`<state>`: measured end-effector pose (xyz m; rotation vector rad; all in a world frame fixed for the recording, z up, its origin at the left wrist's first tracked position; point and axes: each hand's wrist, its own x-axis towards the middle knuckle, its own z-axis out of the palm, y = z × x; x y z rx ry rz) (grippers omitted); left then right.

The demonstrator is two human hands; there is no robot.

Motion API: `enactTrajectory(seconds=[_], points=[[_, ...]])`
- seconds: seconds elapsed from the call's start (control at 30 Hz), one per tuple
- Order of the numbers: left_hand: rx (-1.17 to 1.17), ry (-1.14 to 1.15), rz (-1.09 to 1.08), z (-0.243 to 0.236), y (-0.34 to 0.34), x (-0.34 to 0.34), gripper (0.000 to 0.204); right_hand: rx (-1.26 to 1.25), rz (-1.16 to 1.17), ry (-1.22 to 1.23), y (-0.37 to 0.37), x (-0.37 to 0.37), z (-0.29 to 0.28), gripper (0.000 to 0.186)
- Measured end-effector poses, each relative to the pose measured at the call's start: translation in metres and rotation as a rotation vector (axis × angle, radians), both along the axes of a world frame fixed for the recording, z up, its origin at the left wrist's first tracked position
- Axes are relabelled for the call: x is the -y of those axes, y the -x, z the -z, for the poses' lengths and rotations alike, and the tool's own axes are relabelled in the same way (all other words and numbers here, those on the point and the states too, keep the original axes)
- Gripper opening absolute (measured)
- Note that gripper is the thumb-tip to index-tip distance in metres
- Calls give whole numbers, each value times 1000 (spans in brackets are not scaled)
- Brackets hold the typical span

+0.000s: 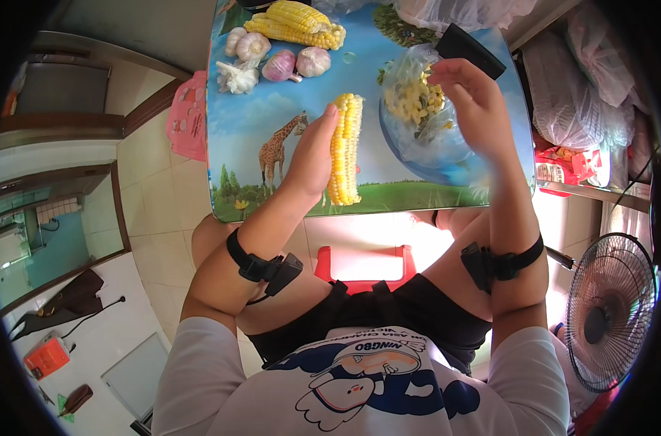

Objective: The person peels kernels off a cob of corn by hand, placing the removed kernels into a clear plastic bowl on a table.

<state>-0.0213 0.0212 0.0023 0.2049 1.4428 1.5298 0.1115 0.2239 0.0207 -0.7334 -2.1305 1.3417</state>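
My left hand grips an upright corn cob, kernels showing along it. My right hand is over a thin plastic bag of loose yellow kernels in a round blue container, its fingers curled and close together; what they hold, if anything, I cannot make out. At the back left of the picture-printed table lie yellow corn cobs and, in front of them, several garlic bulbs.
A black flat object lies at the table's back right. Plastic bags fill a shelf to the right, above a standing fan. A pink stool stands left of the table, a red one beneath my legs.
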Motion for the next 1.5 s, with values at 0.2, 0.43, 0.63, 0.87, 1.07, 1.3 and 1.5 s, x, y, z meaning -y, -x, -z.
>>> enactTrajectory(seconds=[0.2,0.43,0.63,0.87,1.07,1.3,1.5], points=[[-43,-1,-1,4,-3,1,47,39,-17,-400,10,48,-16,18],[-112,-181,59,15,-3,0,38,252,-219,-266,18,93,-2,41],[-100,-183,29,13,-4,-2,37,260,-209,-339,19,97,2,37],[-124,-114,-20,10,-5,-6,37,231,-113,-527,25,101,9,35],[-159,-103,13,13,-3,-3,40,285,-148,-421,28,106,10,34],[-210,-63,-50,11,-7,-5,38,269,-97,-453,29,108,12,28],[-287,-70,-48,15,-7,-3,38,234,-87,-636,30,105,19,25]])
